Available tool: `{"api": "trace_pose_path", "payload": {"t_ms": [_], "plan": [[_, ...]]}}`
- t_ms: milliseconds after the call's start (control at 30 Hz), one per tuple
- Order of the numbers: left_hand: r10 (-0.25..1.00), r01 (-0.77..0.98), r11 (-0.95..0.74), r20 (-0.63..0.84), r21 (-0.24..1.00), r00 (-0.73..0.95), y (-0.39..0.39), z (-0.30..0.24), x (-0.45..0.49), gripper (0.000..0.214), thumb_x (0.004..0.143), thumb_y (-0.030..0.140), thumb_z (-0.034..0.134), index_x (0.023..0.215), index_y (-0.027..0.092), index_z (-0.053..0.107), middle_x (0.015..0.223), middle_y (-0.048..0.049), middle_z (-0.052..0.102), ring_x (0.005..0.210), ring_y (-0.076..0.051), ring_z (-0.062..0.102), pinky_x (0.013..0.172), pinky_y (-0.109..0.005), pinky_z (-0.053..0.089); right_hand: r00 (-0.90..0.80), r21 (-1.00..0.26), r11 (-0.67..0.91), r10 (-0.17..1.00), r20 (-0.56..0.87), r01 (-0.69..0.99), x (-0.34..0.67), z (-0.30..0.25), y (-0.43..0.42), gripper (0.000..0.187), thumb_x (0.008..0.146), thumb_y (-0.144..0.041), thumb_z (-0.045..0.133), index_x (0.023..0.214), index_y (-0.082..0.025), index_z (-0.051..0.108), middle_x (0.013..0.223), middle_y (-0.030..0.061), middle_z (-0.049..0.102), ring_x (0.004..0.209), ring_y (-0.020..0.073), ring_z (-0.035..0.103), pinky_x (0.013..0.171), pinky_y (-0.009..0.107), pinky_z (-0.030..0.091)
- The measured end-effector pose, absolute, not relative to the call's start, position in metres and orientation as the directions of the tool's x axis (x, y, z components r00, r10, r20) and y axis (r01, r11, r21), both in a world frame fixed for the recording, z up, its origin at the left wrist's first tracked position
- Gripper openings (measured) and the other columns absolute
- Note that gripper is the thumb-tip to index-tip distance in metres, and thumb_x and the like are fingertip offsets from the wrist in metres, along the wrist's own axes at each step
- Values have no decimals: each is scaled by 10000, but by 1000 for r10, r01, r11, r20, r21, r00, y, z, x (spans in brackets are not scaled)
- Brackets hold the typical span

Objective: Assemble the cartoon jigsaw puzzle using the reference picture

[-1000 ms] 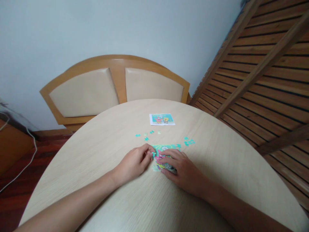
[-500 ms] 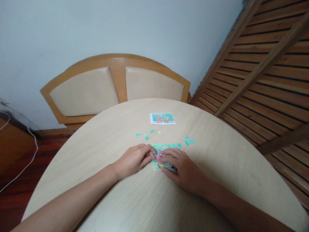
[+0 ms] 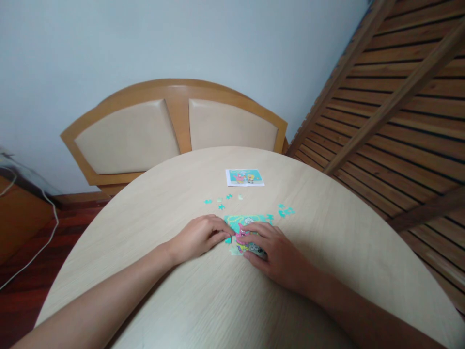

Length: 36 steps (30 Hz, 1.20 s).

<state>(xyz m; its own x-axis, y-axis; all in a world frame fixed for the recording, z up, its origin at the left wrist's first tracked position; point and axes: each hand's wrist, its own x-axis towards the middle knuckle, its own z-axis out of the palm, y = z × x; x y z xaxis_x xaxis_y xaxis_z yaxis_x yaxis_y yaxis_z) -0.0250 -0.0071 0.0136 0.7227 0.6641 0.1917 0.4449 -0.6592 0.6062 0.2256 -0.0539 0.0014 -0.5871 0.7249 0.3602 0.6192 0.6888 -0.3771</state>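
A small, partly assembled jigsaw puzzle (image 3: 244,224) with turquoise, pink and yellow cartoon art lies on the round table (image 3: 152,218). My left hand (image 3: 198,237) rests at its left edge, fingertips pinched on a turquoise puzzle piece (image 3: 228,240). Over the puzzle's lower right part lies my right hand (image 3: 272,249), fingers flat and pressing it down. Loose turquoise pieces (image 3: 220,200) lie just beyond the puzzle, and a few more pieces (image 3: 286,211) to its right.
A small printed reference picture (image 3: 244,177) lies farther back on the table. Behind the table stands a wooden bench back with beige pads (image 3: 174,128). Slatted wooden panels (image 3: 392,97) lean at the right. A white cable (image 3: 43,218) runs along the floor at left.
My left hand's fingers have stretched forward and slid slightly down the puzzle's left edge, with a turquoise piece now showing at the fingertips. My right hand has stayed on the puzzle.
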Motion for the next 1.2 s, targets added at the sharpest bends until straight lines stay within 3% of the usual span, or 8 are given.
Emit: {"api": "trace_pose_path", "payload": {"t_ms": [400, 567, 667, 767, 1000, 1100, 1200], "plan": [[715, 506, -588, 113, 631, 690, -12, 19, -27, 214, 967, 248, 557, 1042, 218, 754, 1036, -32, 758, 924, -182, 678, 863, -286, 503, -592, -398, 680, 733, 336, 615, 225, 4, -55, 287, 933, -267, 635, 1216, -251, 683, 1281, 99, 658, 1221, 264, 576, 1044, 497, 456], [753, 503, -538, 118, 677, 647, -12, 15, -27, 220, 950, 265, 563, 1057, 216, 748, 1019, -41, 755, 895, -180, 676, 836, -281, 506, -635, -406, 718, 693, 342, 565, 243, 11, -44, 396, 905, -184, 586, 1295, -234, 634, 1321, 101, 651, 1234, 242, 586, 1065, 457, 461], [779, 457, -491, 139, 742, 612, -13, 12, -26, 239, 960, 299, 546, 1048, 203, 747, 1016, -49, 752, 884, -175, 674, 814, -272, 505, -557, -392, 686, 728, 400, 614, 267, 17, -30, 298, 952, -196, 504, 1186, -220, 687, 1223, 100, 702, 1135, 225, 644, 1013, 438, 493], [806, 444, -448, 136, 776, 576, -14, 10, -24, 277, 964, 363, 550, 1035, 185, 751, 945, -55, 748, 813, -164, 655, 739, -255, 494, -585, -356, 678, 735, 344, 643, 286, 20, -21, 246, 925, -226, 565, 1101, -239, 736, 1119, 81, 740, 1043, 228, 679, 994, 454, 498], [836, 393, -415, 174, 820, 520, -19, 5, -15, 230, 940, 351, 592, 980, 189, 750, 882, -37, 744, 757, -144, 627, 692, -240, 470, -691, -343, 730, 678, 249, 592, 272, 17, -28, 288, 936, -271, 612, 1198, -245, 728, 1258, 110, 687, 1140, 255, 628, 989, 456, 493], [857, 366, -373, 166, 853, 487, -23, 4, -5, 217, 916, 350, 622, 983, 174, 730, 835, -39, 728, 738, -148, 630, 678, -245, 478, -620, -418, 686, 724, 304, 596, 261, 15, -30, 251, 956, -289, 589, 1145, -221, 739, 1168, 102, 730, 1094, 249, 645, 984, 462, 494], [873, 310, -303, 132, 901, 470, -28, 6, 7, 209, 895, 354, 643, 955, 162, 699, 736, -16, 691, 664, -135, 609, 636, -238, 471, -442, -634, 509, 853, 280, 582, 252, 19, -34, 253, 940, -351, 616, 1112, -206, 731, 1073, 88, 755, 1006, 224, 684, 931, 405, 530]]}}
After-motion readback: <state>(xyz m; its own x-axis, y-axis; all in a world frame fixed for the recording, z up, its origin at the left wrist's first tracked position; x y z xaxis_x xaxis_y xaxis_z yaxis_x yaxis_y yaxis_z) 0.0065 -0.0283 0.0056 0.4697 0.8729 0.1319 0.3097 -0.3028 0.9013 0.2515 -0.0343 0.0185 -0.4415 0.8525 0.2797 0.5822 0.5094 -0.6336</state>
